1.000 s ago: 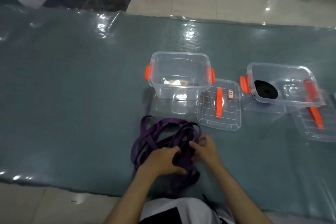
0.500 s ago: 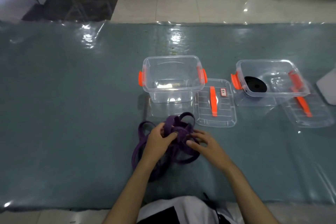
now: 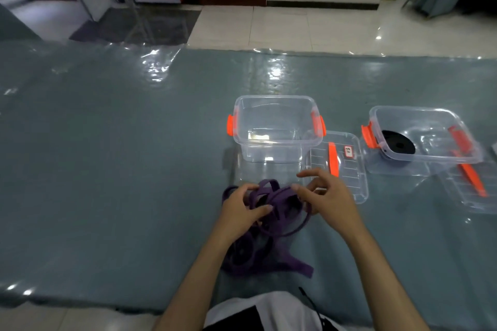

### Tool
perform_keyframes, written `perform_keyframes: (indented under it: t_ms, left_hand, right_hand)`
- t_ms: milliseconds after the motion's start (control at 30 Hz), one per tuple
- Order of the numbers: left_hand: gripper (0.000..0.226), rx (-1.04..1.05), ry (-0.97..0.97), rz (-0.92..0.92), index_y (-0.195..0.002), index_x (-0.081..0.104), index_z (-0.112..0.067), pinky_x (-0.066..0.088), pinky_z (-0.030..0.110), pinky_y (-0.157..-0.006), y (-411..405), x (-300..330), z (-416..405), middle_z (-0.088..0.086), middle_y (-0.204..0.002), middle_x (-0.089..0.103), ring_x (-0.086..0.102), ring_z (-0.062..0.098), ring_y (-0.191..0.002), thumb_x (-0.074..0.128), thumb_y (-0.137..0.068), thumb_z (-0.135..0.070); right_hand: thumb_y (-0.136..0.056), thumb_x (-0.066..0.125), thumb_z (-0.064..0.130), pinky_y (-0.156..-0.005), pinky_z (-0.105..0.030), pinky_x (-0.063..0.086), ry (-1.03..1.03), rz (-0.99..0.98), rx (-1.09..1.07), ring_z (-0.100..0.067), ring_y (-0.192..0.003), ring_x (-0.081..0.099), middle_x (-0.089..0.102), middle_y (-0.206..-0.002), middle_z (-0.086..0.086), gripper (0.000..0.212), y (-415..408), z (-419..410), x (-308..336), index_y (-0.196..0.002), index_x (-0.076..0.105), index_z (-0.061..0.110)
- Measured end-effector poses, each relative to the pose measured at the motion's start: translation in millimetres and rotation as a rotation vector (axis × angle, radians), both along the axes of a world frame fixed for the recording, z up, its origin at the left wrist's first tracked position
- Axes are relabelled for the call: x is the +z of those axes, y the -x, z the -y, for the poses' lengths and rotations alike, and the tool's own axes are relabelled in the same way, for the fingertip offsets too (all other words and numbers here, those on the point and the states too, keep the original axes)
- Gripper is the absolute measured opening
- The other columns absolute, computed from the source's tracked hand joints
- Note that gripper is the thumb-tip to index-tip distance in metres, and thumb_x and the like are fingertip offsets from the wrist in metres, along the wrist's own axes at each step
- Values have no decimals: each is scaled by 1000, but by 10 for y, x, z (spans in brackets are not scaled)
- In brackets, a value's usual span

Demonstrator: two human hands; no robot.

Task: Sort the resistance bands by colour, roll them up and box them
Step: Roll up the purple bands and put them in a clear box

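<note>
A tangle of purple resistance bands (image 3: 271, 207) lies on the grey-green table (image 3: 107, 169) in front of me. My left hand (image 3: 243, 209) grips the left side of the bundle, thumb over a strand. My right hand (image 3: 326, 196) pinches a strand at the bundle's right side, its other fingers spread above it. Loops trail down toward me between my forearms. Just behind the bands stands an empty clear box (image 3: 274, 126) with orange clips. A second clear box (image 3: 422, 137) to the right holds a rolled black band (image 3: 398, 142).
A clear lid (image 3: 336, 169) with an orange handle lies right of the empty box, partly under my right hand. Another clear lid (image 3: 473, 188) lies by the second box. Shiny plastic sheeting covers the table. Tiled floor lies beyond its far edge.
Both hands have lifted and shifted the purple bundle toward the empty box. My right hand's fingers have spread and risen. More band now trails down toward me.
</note>
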State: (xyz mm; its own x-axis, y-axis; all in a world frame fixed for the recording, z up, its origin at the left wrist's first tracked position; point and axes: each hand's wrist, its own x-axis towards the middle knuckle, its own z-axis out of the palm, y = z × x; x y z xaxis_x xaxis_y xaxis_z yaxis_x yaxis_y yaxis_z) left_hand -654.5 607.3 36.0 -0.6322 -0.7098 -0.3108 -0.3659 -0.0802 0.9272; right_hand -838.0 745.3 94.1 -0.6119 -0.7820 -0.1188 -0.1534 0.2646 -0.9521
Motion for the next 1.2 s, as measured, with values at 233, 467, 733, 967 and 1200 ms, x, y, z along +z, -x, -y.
perform_keyframes:
  t_ms: [233,467,733,967,1200]
  left_hand:
    - [53,-94,233,1,-135,60,-43,43,7,-100,-47,427,108,-23,-142,55,54,-6,-129,72,-89,-65]
    - [58,-202,258,-266,-136,65,-29,50,22,-108,155,821,90,-17,-132,69,63,4,-128,91,-83,-30]
    - [30,-127,165,-411,-119,68,-21,60,33,-96,340,902,140,-1,-112,80,77,19,-108,78,-93,-9]
    - [24,-61,150,-481,-116,66,-16,62,45,-97,403,1028,122,3,-111,79,76,24,-107,78,-96,-12]
    - [34,48,424,-491,-118,68,-10,61,26,-91,543,1215,13,-7,-107,78,76,10,-101,85,-89,-14]
  right_hand:
    - [-90,82,23,-50,-31,57,85,217,-106,-15,-56,69,63,-59,0,8,-66,231,138,-85,76,25]
    - [-85,83,41,-57,-35,62,147,221,-36,-26,-64,77,75,-70,-6,23,-24,386,502,-84,80,18]
    - [-70,82,69,-70,-19,55,177,-199,127,-9,-91,70,68,-99,9,40,56,420,786,-94,82,36]
    - [-82,89,31,-62,-45,66,245,-176,22,-22,-69,76,76,-73,-3,14,79,443,921,-86,77,24]
    - [-85,84,28,-72,-50,66,364,-43,-122,-25,-74,78,75,-73,-1,21,-39,541,1043,-101,71,26]
